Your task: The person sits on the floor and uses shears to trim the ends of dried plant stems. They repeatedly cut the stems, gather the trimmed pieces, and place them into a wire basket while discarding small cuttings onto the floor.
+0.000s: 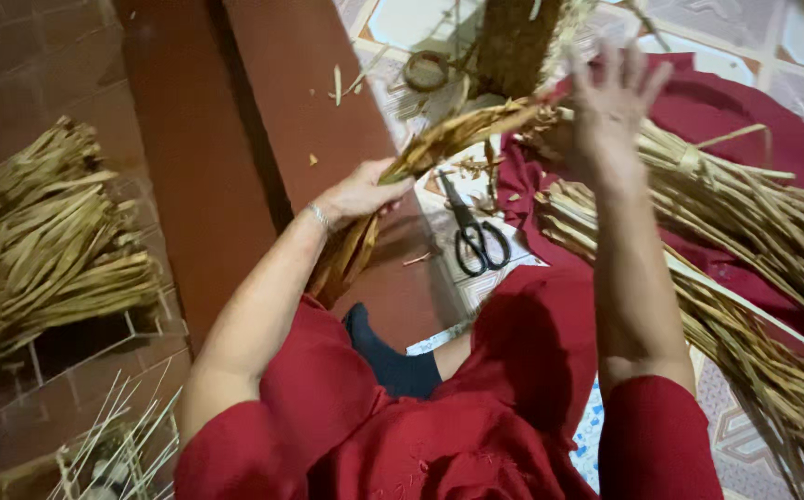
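Note:
My left hand grips a bundle of dried straw-coloured leaf strips that runs from my lap up to the right. At the far end of those strips is my right hand, raised with its fingers spread; whether it touches them is unclear. I wear red sleeves and red clothes, and a thin bracelet sits on my left wrist. Black scissors lie on the patterned floor between my arms.
A long sheaf of dried stalks lies on red cloth at the right. Another heap of dried strips rests on the brick floor at left. A red-brown step runs up the middle. A small ring lies near a woven post.

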